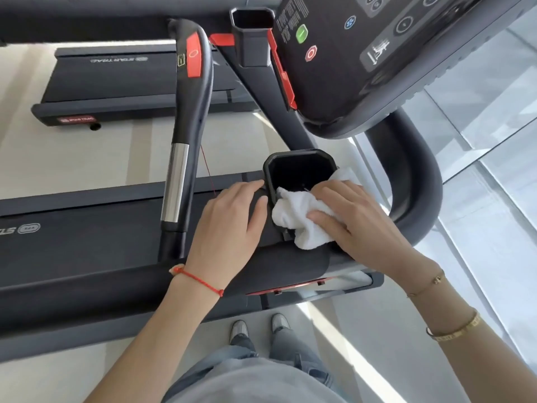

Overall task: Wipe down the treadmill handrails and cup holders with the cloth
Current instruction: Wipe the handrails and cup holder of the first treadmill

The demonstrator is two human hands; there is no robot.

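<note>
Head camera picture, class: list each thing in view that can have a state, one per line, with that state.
white cloth: crumpled, draped over the near cup holder's rim, part inside.
near cup holder: upright, cloth in it.
far cup holder: upright, looks empty.
right hand: fingers flat, pressing the cloth.
left hand: resting flat beside the near cup holder, touching its rim.

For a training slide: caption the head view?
Right hand presses white cloth into cup holder; left hand steadies it.
</note>
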